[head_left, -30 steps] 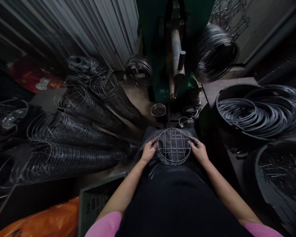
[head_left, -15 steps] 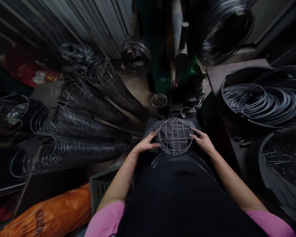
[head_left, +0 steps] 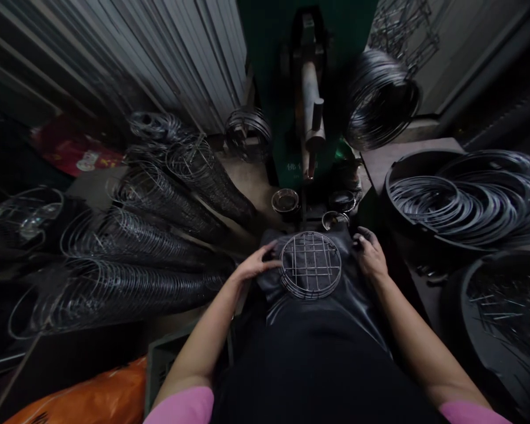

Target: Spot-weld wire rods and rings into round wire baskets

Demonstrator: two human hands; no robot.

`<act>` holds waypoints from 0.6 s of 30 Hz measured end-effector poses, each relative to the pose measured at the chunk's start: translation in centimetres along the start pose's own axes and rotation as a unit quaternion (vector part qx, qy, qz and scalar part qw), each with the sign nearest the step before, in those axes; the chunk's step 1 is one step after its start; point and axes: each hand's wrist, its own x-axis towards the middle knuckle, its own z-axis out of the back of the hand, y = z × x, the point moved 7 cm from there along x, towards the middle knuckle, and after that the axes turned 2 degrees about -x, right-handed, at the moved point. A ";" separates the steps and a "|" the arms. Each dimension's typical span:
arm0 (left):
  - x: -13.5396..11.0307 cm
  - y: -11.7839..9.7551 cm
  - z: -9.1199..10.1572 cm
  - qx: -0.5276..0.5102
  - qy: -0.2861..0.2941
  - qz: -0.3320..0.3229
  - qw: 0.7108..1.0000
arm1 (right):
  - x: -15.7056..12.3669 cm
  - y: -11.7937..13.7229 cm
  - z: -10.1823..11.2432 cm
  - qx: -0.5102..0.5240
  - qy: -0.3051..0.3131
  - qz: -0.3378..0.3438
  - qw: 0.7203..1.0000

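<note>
Round wire rack (head_left: 310, 268) is lying on the black lap cover (head_left: 353, 288). Left of the rack, I'm seeing the left hand (head_left: 259, 262), grip wide, thumb at the rim. Right of it, the right hand (head_left: 371, 256) is hovering apart, fingers bent; can't tell if it's holding anything. Green machine (head_left: 295, 168) is standing beyond. Risk: neither hand pinning, a tilting lap could be sending the rack sliding.

Apron (head_left: 353, 285): one round grid (head_left: 307, 274), lying flat. Bench (head_left: 424, 145), right side: black tub (head_left: 389, 203) holding wire rings (head_left: 463, 203); small dark pieces (head_left: 430, 273) beside, too dim to identify. Floor (head_left: 249, 176), left side: four wire stacks (head_left: 132, 287), close together.
</note>
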 end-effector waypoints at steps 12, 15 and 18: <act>12.1 -7.4 -5.0 0.098 0.245 0.093 0.960 | 1.6 -2.4 0.1 0.209 0.012 -0.137 0.968; 12.5 -7.3 -6.7 0.114 0.319 0.109 0.934 | 1.2 -2.7 0.2 0.242 0.025 -0.177 0.954; 12.2 -7.2 -7.5 0.129 0.359 0.104 0.919 | 0.7 -3.1 0.1 0.259 0.028 -0.198 0.945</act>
